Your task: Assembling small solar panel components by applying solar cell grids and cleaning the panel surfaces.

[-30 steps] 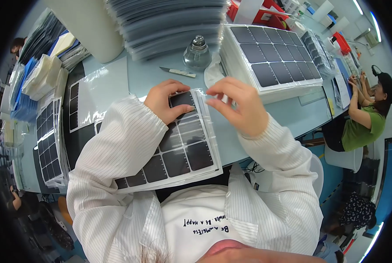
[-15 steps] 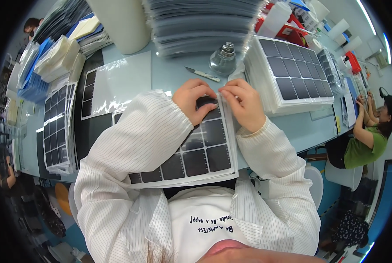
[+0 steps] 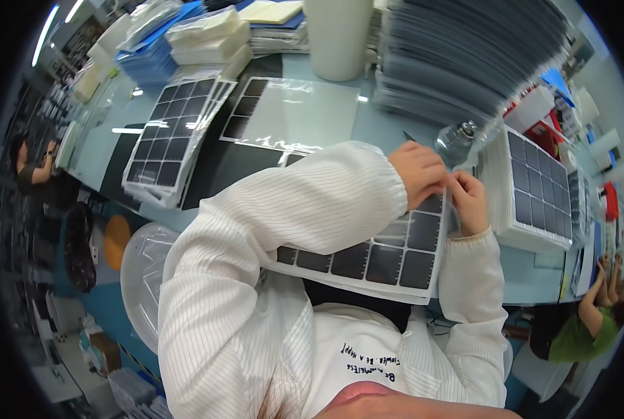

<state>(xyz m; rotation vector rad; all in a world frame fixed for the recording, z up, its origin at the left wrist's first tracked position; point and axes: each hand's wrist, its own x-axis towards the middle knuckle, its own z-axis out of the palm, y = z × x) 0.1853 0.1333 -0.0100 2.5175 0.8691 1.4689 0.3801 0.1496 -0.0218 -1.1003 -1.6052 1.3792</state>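
A stack of clear-edged sheets printed with black squares (image 3: pixel 384 265) lies before me, close to my body. Over its top right corner, my left hand (image 3: pixel 421 172) is closed, fingers curled and thumb hidden. My right hand (image 3: pixel 470 202) pinches at the same corner, thumb against forefinger, and the fingertips of both hands meet there. Any thin film between the fingertips is too small to make out. My left sleeve covers part of the sheets. Just beyond the left hand, the dark tip of a craft knife (image 3: pixel 409 135) shows. A glass bottle with a metal top (image 3: pixel 456 142) stands close by.
On the right is a tall pile of black-square sheets (image 3: pixel 537 187). Grey sheets (image 3: pixel 451 59) tower at the back beside a white cylinder (image 3: pixel 336 38). Further left lie a translucent sheet (image 3: pixel 301 112) and another printed stack (image 3: pixel 170 133). Co-workers sit at both sides.
The view has swung left, so the table appears shifted right. Both hands remain at the sheet's corner. My left fingers have curled closer together, and its thumb has gone out of sight.
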